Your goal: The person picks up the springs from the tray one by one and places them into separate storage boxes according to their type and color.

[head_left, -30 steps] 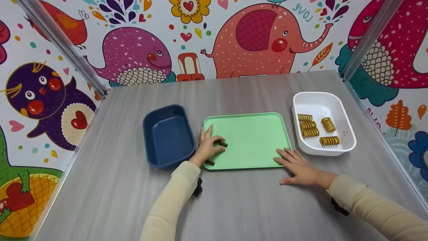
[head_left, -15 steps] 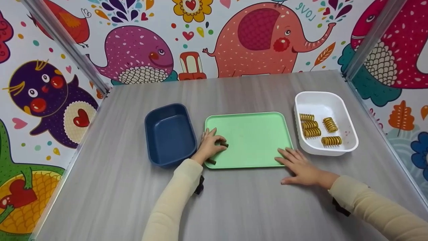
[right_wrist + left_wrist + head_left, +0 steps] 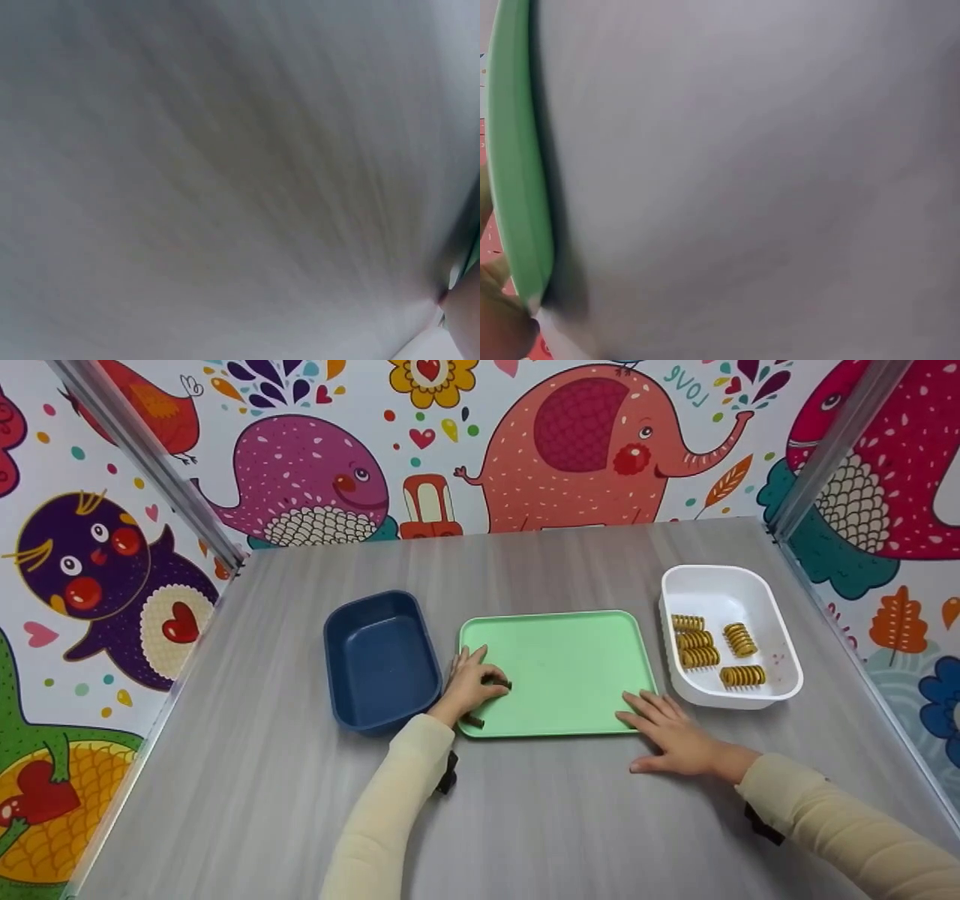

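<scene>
In the head view, a light green tray [image 3: 562,675] lies flat on the table. My left hand [image 3: 469,684] is over its left edge, pinching a small dark brown stick-like piece [image 3: 507,685] between thumb and finger. Most of that piece is hidden by the fingers. A second dark brown piece [image 3: 474,721] lies on the tray below the hand, partly covered by the wrist. My right hand [image 3: 671,739] rests with spread fingers on the tray's lower right corner and the table beside it. The left wrist view catches the tray's green rim [image 3: 519,165] and part of a hand.
Left of the tray stands a dark blue bin [image 3: 382,675] with nothing visible inside. A white bin [image 3: 727,585] on the right holds several yellow-brown coil springs [image 3: 742,676]. Metal posts and printed panels enclose the grey table [image 3: 570,817].
The head view has shifted slightly. Both hands keep almost the same place on the tray, the left still at the brown piece.
</scene>
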`<control>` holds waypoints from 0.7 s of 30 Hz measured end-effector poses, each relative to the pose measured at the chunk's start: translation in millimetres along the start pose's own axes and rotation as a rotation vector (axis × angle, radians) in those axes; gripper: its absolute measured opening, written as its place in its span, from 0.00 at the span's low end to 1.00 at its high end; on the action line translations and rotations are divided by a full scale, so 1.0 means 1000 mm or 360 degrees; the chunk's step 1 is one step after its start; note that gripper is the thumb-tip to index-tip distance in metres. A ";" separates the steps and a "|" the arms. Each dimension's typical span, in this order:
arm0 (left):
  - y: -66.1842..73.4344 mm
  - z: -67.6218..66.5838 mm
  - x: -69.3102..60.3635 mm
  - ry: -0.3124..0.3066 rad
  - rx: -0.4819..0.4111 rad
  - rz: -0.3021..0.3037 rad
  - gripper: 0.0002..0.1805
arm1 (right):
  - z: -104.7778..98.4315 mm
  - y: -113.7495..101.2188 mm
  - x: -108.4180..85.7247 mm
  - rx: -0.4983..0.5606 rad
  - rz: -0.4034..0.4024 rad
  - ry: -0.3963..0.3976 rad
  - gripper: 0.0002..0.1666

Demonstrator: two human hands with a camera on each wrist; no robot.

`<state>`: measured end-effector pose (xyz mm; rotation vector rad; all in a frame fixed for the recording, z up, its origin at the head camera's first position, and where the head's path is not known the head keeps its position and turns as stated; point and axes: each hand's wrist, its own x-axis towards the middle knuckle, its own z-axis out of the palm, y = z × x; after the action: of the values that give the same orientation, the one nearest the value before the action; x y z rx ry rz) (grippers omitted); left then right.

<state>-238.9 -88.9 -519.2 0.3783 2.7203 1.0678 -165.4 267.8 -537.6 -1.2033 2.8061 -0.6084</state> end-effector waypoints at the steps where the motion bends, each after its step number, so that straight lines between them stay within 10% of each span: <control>1: 0.000 0.000 0.000 0.0004 -0.0009 0.0000 0.10 | 0.000 0.000 0.000 -0.0003 0.0000 -0.0001 0.46; 21: 0.015 -0.008 0.002 0.0185 -0.0168 0.0124 0.08 | 0.000 0.001 0.000 -0.0047 -0.0044 0.0041 0.46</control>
<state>-240.1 -82.5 -503.4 0.4209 2.7541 1.2867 -165.8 268.5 -538.2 -1.2506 2.8337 -0.5902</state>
